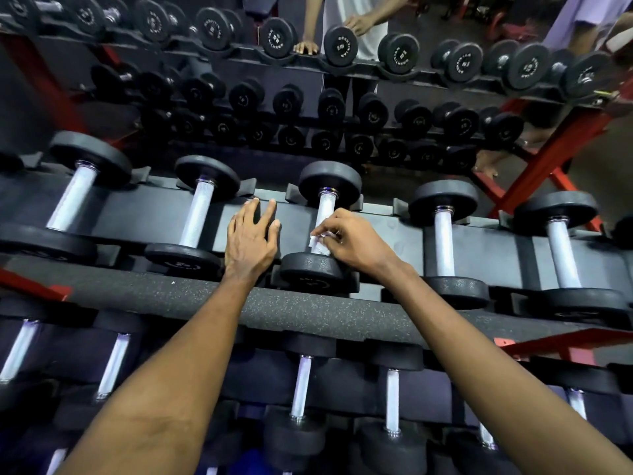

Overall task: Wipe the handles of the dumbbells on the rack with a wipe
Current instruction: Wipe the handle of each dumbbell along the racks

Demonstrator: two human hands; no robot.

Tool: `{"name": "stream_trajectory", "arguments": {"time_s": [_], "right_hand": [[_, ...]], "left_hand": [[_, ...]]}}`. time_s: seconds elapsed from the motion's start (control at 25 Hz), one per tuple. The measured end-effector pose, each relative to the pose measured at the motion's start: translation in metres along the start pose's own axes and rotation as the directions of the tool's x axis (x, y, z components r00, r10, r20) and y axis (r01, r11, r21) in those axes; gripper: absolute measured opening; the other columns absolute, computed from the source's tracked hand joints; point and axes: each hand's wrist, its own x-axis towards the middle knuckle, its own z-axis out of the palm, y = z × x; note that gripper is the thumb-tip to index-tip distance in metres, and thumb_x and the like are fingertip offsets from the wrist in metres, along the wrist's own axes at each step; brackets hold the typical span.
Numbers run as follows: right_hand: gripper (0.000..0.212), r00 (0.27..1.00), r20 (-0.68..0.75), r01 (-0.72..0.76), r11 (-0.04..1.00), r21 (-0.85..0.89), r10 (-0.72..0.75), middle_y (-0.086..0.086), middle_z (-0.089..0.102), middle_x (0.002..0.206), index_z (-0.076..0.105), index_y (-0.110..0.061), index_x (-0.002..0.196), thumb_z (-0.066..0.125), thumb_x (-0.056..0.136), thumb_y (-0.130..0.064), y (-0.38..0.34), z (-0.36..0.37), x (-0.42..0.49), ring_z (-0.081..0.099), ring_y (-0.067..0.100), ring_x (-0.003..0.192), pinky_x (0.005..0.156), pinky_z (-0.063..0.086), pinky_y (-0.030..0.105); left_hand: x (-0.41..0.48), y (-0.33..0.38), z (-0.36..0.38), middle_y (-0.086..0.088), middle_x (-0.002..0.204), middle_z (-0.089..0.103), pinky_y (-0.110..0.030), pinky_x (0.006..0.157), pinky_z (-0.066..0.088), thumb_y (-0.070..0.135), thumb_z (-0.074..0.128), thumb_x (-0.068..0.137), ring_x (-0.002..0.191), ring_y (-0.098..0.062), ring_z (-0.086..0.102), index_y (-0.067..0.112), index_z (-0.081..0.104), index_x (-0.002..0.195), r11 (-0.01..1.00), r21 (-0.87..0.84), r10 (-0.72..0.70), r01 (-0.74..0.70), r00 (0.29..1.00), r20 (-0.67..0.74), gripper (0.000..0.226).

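1. Two bare forearms reach up from the bottom edge, crossing the speckled front rail of the rack (pixel 294 311) toward its top tier.
2. The left hand (pixel 250 238) lies flat on the rack's black tray, fingers straight and spread, holding nothing.
3. The right hand (pixel 352 241) has its fingers curled, pinching a crumpled white wipe (pixel 318 244) against the lower end of a dumbbell handle (pixel 326 209), just above the near head (pixel 312 269) of that dumbbell.
4. The hands are apart; the left one rests just beside the dumbbell being wiped, between it and the left neighbour (pixel 197 217).
5. Another dumbbell, the right neighbour (pixel 444 241), sits in its cradle on the far side of the right hand.
6. Lower-tier dumbbells (pixel 300 389) show below the rail, under the forearms.
7. Beyond the top tier, further rows of black dumbbells (pixel 342 46) and a red frame (pixel 548 159) are visible.
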Motion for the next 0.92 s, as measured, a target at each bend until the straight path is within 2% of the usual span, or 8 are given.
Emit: {"name": "stream_trajectory", "arguments": {"time_s": [0.12, 0.28, 0.36, 0.44, 0.56, 0.64, 0.76, 0.92], "right_hand": [[0.024, 0.998, -0.057, -0.01, 1.0, 0.006, 0.011, -0.005, 0.061, 0.098, 0.062, -0.015, 0.114, 0.062, 0.09, -0.013, -0.006, -0.001, 0.005, 0.053, 0.009, 0.086, 0.076, 0.039, 0.02], [0.01, 0.978, 0.104, 0.192, 0.978, -0.081, -0.183, 0.001, 0.065, 0.095, 0.066, -0.012, 0.098, 0.068, 0.088, -0.015, -0.009, -0.006, 0.009, 0.059, 0.018, 0.089, 0.08, 0.05, 0.035], [0.011, 0.963, 0.151, 0.248, 0.956, -0.156, -0.225, 0.005, 0.061, 0.097, 0.072, -0.011, 0.094, 0.07, 0.089, -0.02, -0.001, -0.011, 0.013, 0.055, 0.02, 0.092, 0.08, 0.049, 0.035], [0.018, 0.965, 0.125, 0.252, 0.947, -0.199, -0.23, 0.004, 0.055, 0.099, 0.073, -0.012, 0.102, 0.068, 0.091, -0.026, 0.004, -0.013, 0.017, 0.051, 0.017, 0.091, 0.078, 0.046, 0.03], [0.021, 0.977, 0.089, 0.209, 0.962, -0.176, -0.196, -0.005, 0.049, 0.097, 0.062, -0.018, 0.11, 0.065, 0.093, -0.028, -0.004, -0.011, 0.021, 0.048, 0.012, 0.085, 0.074, 0.047, 0.031], [0.015, 0.962, 0.137, 0.261, 0.947, -0.186, -0.238, -0.005, 0.051, 0.095, 0.059, -0.017, 0.102, 0.065, 0.092, -0.026, -0.006, -0.01, 0.022, 0.049, 0.014, 0.086, 0.075, 0.048, 0.034], [0.021, 0.912, 0.285, 0.358, 0.912, -0.2, -0.296, 0.002, 0.058, 0.103, 0.07, -0.013, 0.1, 0.064, 0.094, -0.031, 0.001, -0.012, 0.022, 0.056, 0.018, 0.097, 0.082, 0.049, 0.033], [0.019, 0.889, 0.282, 0.431, 0.866, -0.252, -0.361, 0.003, 0.059, 0.105, 0.074, -0.01, 0.103, 0.063, 0.095, -0.024, 0.008, -0.013, 0.025, 0.057, 0.022, 0.095, 0.078, 0.053, 0.037]], "left_hand": [[0.0, -0.001, -0.001, -0.015, 0.159, 0.032, -0.05, 0.121, 0.023, 0.043, 0.034, 0.107, 0.147, -0.03, 0.028, 0.027, 0.035, 0.155, 1.0, -0.013, -0.004, 0.004, 1.0, -0.002, 0.051], [0.001, -0.001, -0.001, -0.014, 0.16, 0.031, -0.051, 0.121, 0.024, 0.044, 0.033, 0.106, 0.147, -0.029, 0.029, 0.027, 0.034, 0.156, 1.0, -0.004, -0.012, 0.012, 1.0, 0.002, 0.052], [0.0, 0.0, -0.001, -0.014, 0.159, 0.033, -0.051, 0.12, 0.025, 0.044, 0.034, 0.106, 0.146, -0.03, 0.03, 0.027, 0.035, 0.155, 1.0, -0.008, -0.013, 0.013, 1.0, -0.014, 0.051], [0.0, 0.0, 0.0, -0.014, 0.158, 0.034, -0.051, 0.119, 0.026, 0.043, 0.035, 0.106, 0.145, -0.03, 0.031, 0.027, 0.037, 0.154, 1.0, -0.01, -0.01, 0.009, 1.0, -0.024, 0.051], [0.001, -0.001, 0.001, -0.013, 0.159, 0.034, -0.05, 0.12, 0.026, 0.044, 0.035, 0.106, 0.146, -0.029, 0.03, 0.028, 0.036, 0.154, 1.0, -0.014, -0.022, 0.021, 0.999, -0.025, 0.051], [0.001, 0.0, 0.001, -0.013, 0.159, 0.034, -0.05, 0.12, 0.026, 0.044, 0.035, 0.106, 0.147, -0.029, 0.03, 0.028, 0.036, 0.154, 1.0, -0.013, -0.02, 0.02, 1.0, -0.023, 0.051], [0.001, 0.001, 0.0, -0.013, 0.159, 0.034, -0.049, 0.12, 0.026, 0.045, 0.034, 0.106, 0.147, -0.029, 0.03, 0.028, 0.036, 0.154, 1.0, -0.008, -0.024, 0.024, 0.999, -0.027, 0.051], [0.001, 0.0, 0.001, -0.012, 0.159, 0.033, -0.048, 0.121, 0.025, 0.046, 0.032, 0.106, 0.147, -0.027, 0.029, 0.029, 0.036, 0.154, 0.999, -0.015, -0.031, 0.031, 0.999, -0.027, 0.052]]}}
